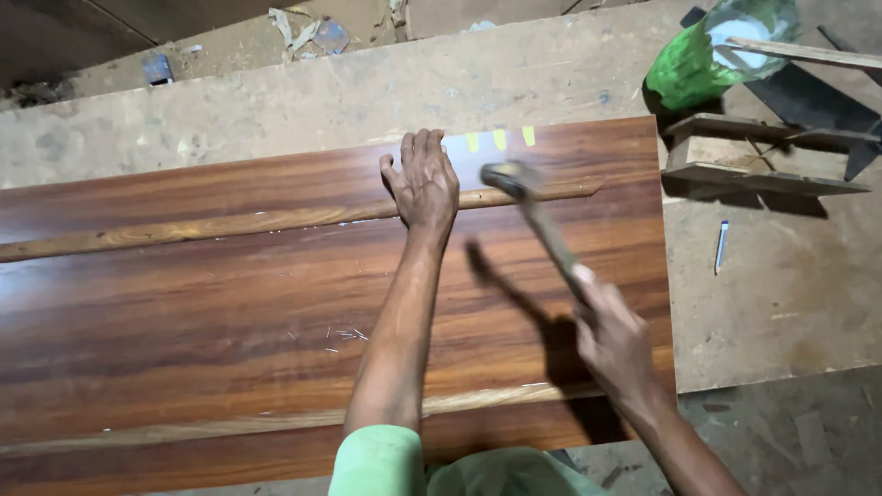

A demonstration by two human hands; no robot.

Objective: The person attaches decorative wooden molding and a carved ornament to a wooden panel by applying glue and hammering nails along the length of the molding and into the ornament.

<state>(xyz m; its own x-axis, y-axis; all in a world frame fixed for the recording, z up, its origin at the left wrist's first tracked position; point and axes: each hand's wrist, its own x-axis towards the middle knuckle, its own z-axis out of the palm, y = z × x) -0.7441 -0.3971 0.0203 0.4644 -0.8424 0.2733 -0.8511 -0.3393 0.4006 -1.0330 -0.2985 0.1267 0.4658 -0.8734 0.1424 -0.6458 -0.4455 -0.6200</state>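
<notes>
A wide, glossy red-brown wooden panel (230, 312) lies flat on a dusty workbench (753, 303). A thin, lighter wood trim strip (184, 228) runs along the panel's upper part. My left hand (424, 184) rests flat on the strip, fingers pointing away from me. My right hand (614, 338) grips the handle of a hammer (537, 220), blurred by motion, with its head (503, 176) just right of my left hand over the strip. Several small yellow marks (499, 140) show on the panel's far edge. A second trim strip (276, 422) lies near the panel's front edge.
A green plastic bag (698, 64) sits at the far right with wooden offcuts (753, 156) beside it. A small white pen-like object (721, 246) lies on the bench to the right. Scraps and debris (312, 32) litter the floor beyond the bench.
</notes>
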